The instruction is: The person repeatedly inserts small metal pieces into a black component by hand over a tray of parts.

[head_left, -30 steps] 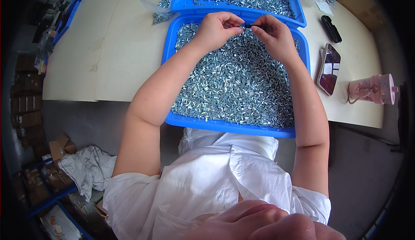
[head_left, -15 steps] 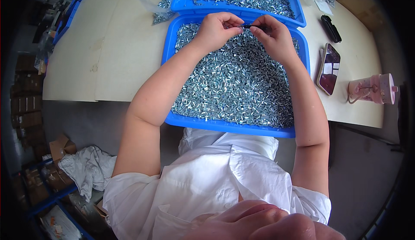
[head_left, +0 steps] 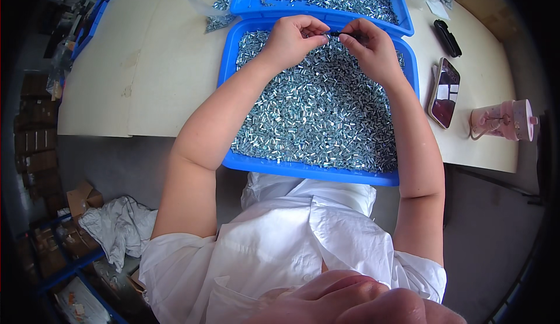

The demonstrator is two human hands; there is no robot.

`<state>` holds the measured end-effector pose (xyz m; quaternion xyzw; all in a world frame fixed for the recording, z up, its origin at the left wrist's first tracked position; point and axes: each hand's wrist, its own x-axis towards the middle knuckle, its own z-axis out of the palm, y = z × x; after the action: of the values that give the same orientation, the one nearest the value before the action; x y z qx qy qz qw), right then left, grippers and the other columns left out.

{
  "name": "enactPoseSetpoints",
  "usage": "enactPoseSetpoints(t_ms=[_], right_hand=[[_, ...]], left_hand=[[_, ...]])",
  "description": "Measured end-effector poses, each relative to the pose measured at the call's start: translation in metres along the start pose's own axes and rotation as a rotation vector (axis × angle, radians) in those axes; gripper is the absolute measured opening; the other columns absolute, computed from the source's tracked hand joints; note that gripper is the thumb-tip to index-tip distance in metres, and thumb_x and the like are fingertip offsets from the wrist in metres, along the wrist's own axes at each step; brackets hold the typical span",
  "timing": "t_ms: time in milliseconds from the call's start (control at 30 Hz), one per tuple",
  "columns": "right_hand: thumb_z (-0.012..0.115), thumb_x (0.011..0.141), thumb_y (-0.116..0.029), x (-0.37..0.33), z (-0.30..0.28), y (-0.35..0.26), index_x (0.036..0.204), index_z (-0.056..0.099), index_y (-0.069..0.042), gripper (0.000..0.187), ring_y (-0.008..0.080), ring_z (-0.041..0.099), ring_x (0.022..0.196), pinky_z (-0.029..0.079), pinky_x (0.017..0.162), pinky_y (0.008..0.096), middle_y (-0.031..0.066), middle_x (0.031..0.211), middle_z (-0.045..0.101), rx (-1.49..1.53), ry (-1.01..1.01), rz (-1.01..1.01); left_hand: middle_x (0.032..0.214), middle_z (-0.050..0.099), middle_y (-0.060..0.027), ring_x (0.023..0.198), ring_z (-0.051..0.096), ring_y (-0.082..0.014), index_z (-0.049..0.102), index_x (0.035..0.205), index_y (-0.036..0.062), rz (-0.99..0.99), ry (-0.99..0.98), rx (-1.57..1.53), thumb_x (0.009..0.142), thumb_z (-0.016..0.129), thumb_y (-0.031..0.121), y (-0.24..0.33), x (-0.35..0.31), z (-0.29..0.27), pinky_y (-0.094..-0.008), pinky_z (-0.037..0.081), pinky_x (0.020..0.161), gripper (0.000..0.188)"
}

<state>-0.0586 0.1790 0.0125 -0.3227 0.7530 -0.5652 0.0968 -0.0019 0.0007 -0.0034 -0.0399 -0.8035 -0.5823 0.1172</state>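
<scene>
- The blue tray point(head_left: 315, 174) lies before me, its long axis seemingly nine to three o'clock.
- The silvery metal pieces point(head_left: 318, 108) in it spread toward six o'clock from my fingertips, about equally near both hands; the short rods point every way, sharing no axis.
- My left hand point(head_left: 291, 41), at eleven o'clock over the tray, is curled, thumb toward index; I cannot tell whether it grips anything.
- My right hand point(head_left: 373, 49), toward one o'clock, curls likewise, its hold hidden.
- A dark sliver point(head_left: 336, 34) shows between my fingertips, nearer the right; its axis is unclear.
</scene>
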Motion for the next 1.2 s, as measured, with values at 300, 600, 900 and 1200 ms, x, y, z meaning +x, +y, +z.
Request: enactPoseSetpoints(t_ms=[300, 600, 900, 1200], right_hand=[[0.061, 0.080, -0.011, 0.0003, -0.0004, 0.0013, 0.085, 0.055, 0.001, 0.014, 0.0066, 0.052, 0.068, 0.043, 0.061, 0.0222, 0.0018, 0.074, 0.057, 0.012, -0.002, 0.007], [0.062, 0.080, -0.011, 0.0002, 0.0001, -0.0002, 0.085, 0.055, 0.001, 0.015, 0.0064, 0.052, 0.068, 0.044, 0.062, 0.0218, 0.0016, 0.074, 0.057, 0.017, 0.009, -0.005], [0.062, 0.080, -0.011, 0.0000, -0.0003, -0.0012, 0.085, 0.055, 0.001, 0.014, 0.0063, 0.051, 0.067, 0.043, 0.060, 0.0212, 0.0018, 0.073, 0.057, 0.018, 0.043, -0.031], [0.061, 0.080, -0.010, 0.0001, -0.0002, 0.0008, 0.085, 0.055, 0.001, 0.014, 0.0059, 0.051, 0.066, 0.042, 0.060, 0.0206, 0.0017, 0.073, 0.057, 0.034, 0.028, -0.023]], left_hand=[[0.080, 0.064, -0.0043, 0.074, 0.059, -0.0088, 0.064, 0.090, 0.0023, 0.018, -0.010, 0.027, 0.075, 0.064, 0.006, -0.0012, 0.0001, 0.0013, -0.0222, 0.048, 0.067, 0.015], [0.084, 0.064, -0.0050, 0.077, 0.060, -0.0096, 0.062, 0.092, 0.0006, 0.037, 0.021, 0.025, 0.075, 0.064, 0.002, 0.0008, 0.0002, 0.0002, -0.0219, 0.049, 0.071, 0.017], [0.083, 0.064, -0.0053, 0.077, 0.060, -0.0094, 0.062, 0.092, 0.0005, 0.057, 0.052, 0.044, 0.074, 0.066, 0.002, 0.0029, 0.0003, -0.0015, -0.0217, 0.049, 0.070, 0.018], [0.083, 0.064, -0.0046, 0.075, 0.060, -0.0087, 0.063, 0.090, 0.0015, 0.046, 0.053, 0.046, 0.074, 0.066, 0.003, 0.0056, -0.0003, -0.0011, -0.0212, 0.049, 0.069, 0.017]])
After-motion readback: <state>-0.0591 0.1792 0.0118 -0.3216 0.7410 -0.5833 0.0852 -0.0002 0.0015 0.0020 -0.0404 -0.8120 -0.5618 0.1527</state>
